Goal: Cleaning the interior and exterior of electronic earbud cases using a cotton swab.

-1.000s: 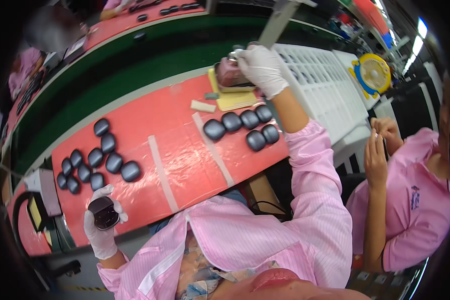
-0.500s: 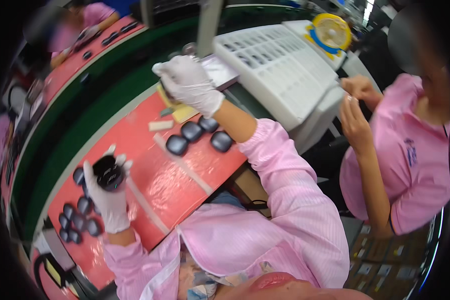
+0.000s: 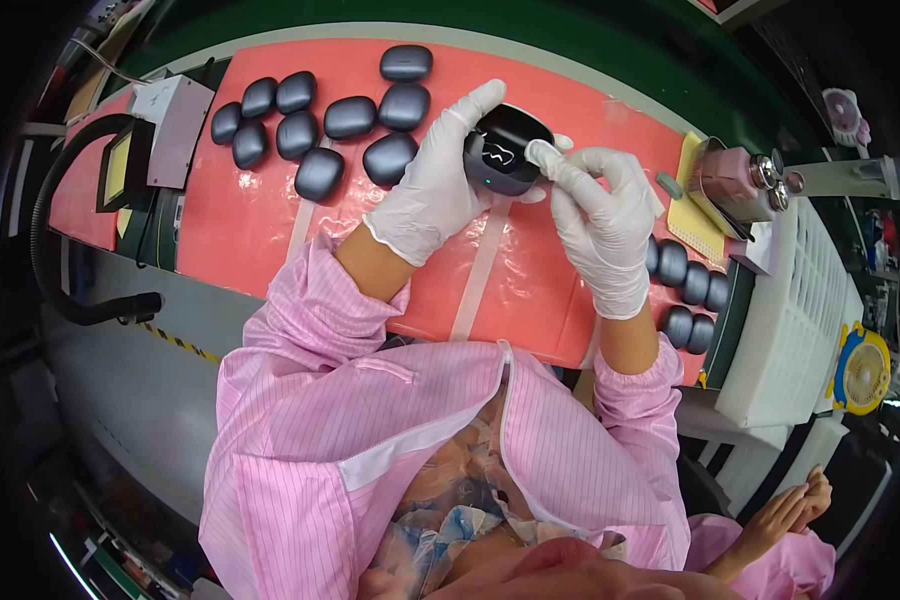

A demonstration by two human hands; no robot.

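My gloved left hand (image 3: 440, 190) is closed around a dark earbud charging case (image 3: 502, 178) with its lid up. A small green light glows on the case's front, and its inside is glossy black. My gloved right hand (image 3: 605, 205) reaches in from the right, its fingers pinched at the case's right edge. A bit of white shows at those fingertips; whether it is cloth or glove I cannot make out. Several closed grey-blue cases (image 3: 319, 174) lie to the left of my hands. More closed cases (image 3: 677, 325) sit at the right, partly behind my right hand.
The red mat (image 3: 430, 290) covers the bench. At its right are a yellow pad (image 3: 698, 225), a container with metal-capped bottles (image 3: 735, 180) and a white slotted tray (image 3: 780, 320). A black hose (image 3: 45, 220) curves at the left. Another person's hands (image 3: 792, 510) show at lower right.
My right hand has come from the yellow pad and bottles to the case's edge. My left hand still holds the open case. The view has swung round with my head.
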